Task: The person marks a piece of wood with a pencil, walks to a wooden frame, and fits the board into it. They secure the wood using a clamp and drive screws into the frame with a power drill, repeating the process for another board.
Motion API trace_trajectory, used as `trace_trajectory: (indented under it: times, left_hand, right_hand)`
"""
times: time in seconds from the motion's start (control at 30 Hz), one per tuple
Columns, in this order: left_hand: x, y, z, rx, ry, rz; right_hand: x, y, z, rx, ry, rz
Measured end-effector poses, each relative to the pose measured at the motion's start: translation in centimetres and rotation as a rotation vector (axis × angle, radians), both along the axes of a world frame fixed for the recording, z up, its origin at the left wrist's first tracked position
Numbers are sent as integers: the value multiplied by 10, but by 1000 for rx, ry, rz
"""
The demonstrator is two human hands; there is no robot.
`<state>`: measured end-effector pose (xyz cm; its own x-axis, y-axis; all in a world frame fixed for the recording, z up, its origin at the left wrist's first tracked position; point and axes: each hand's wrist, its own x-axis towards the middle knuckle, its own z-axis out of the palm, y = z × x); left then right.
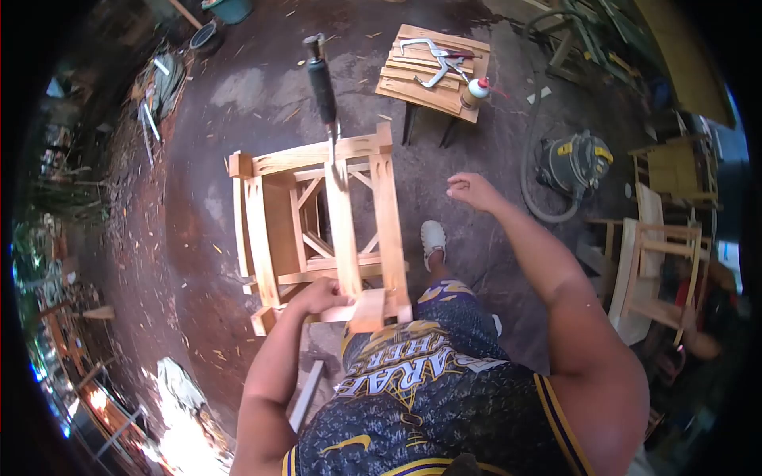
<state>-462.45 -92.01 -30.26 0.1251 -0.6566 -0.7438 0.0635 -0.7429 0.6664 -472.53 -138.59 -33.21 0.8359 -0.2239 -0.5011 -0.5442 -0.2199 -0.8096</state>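
Observation:
A light wooden chair frame [382, 210] stands in front of me, with a middle slat [343, 230] between its near and far rails. At the near end of this slat, my left hand [321, 295] is closed on the frame, its fingertips by the joint. A short wooden piece [368, 311] sticks up just right of those fingers. On the far rail sits a clamp [321, 87] with a long black handle, its jaw at the slat's far end. My right hand [470, 191] is in the air right of the frame, fingers curled in, with nothing visible in them.
Beyond the frame, a small table [389, 86] carries wooden strips, a silver clamp [432, 75] and a glue bottle [475, 94]. A shop vacuum [575, 163] with a hose stands at right. Wooden chairs [659, 262] are further right. A metal bar [305, 394] lies near my left arm.

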Motion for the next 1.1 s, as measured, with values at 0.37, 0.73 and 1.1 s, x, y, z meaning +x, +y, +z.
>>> trace_trajectory:
  times: [0.37,0.73,1.1]
  left_hand:
    - [12,54,29,142,-108,34]
    - [-23,39,25,428,-285,-31]
    - [-42,25,47,671,-276,-74]
  right_hand:
    - [80,-53,0,-288,-12,226]
    - [306,-268,-89,-953,-269,226]
    - [362,-348,-135,-1054,115,568]
